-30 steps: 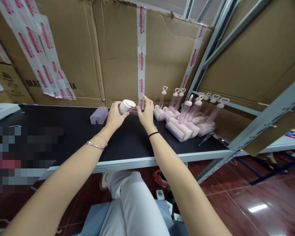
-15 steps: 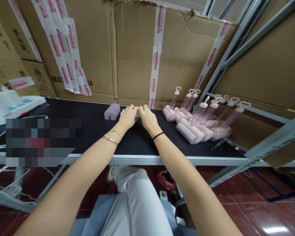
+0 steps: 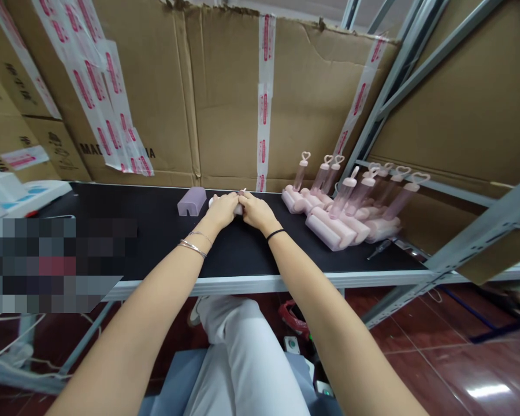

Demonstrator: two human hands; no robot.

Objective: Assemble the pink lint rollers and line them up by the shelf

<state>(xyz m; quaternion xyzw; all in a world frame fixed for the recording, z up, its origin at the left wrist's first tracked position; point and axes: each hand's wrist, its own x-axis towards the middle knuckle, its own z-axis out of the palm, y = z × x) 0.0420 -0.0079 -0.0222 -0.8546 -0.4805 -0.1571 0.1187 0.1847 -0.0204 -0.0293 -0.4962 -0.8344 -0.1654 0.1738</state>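
Note:
My left hand (image 3: pixel 222 210) and my right hand (image 3: pixel 257 210) meet over the black tabletop, fingers closed around a small pale pink piece (image 3: pixel 239 210). Fingers cover most of it, so its kind cannot be made out; a whitish end shows left of my left hand and a thin light tip pokes up between the hands. Just left of my left hand sits a purple block (image 3: pixel 192 201) with a notch in its front. To the right of my right hand stands a group of pale pink bodies (image 3: pixel 329 228) holding clear pink tubes (image 3: pixel 342 196) with heart-shaped tops.
A cardboard wall (image 3: pixel 225 104) with strips of tape rises behind the table (image 3: pixel 242 254). At the left is a white power strip (image 3: pixel 47 193) with plugs. Metal shelf posts (image 3: pixel 468 242) frame the right side. A small pen-like tool (image 3: pixel 379 249) lies near the pink bodies.
My hands have shifted slightly down, and the right fingers have curled in more. A thin light tip now shows between them. The view has turned a little to the right.

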